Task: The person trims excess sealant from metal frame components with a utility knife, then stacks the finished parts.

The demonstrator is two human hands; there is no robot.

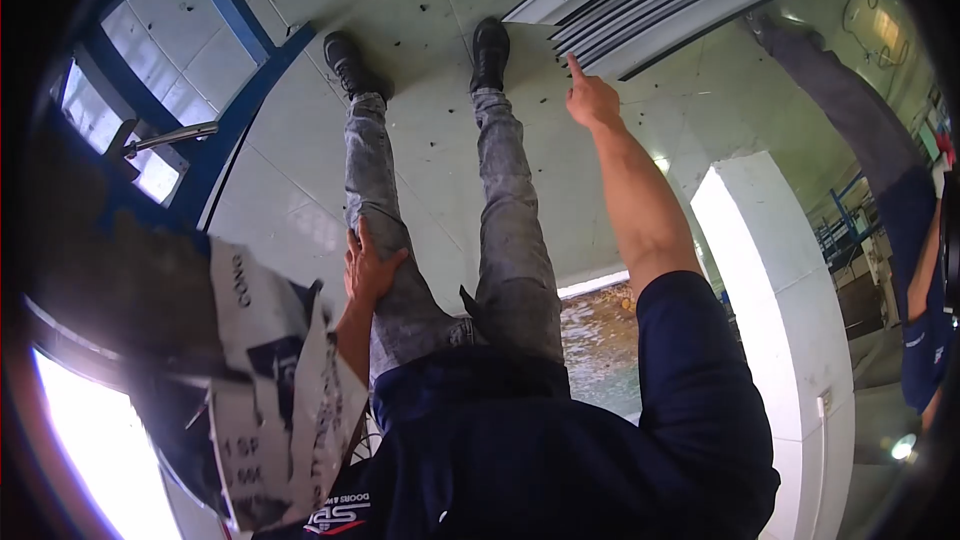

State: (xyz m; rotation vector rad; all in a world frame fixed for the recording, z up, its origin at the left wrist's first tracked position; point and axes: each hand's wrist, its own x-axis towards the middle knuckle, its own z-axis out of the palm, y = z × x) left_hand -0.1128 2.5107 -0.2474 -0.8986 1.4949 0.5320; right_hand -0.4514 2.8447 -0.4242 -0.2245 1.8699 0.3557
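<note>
My right hand [592, 100] reaches out over the floor with its index finger stretched and the other fingers curled, holding nothing. Its fingertip is right at the near end of a stack of long grey and white profiles [690, 0] with dark edges. My left hand [368, 268] lies on my left thigh, fingers spread on the grey jeans [510, 200], with nothing in it. Close by on the left, a blurred, wrapped bundle with a torn, printed white covering [262, 380] hides part of my left forearm.
A blue metal frame [235, 0] with a silver lever [175, 138] stands at the left. At the right are a white pillar [775, 290] and another person in dark clothes [860, 100]. My black shoes [490, 55] rest on the tiled floor [430, 160], which has small dark bits scattered on it.
</note>
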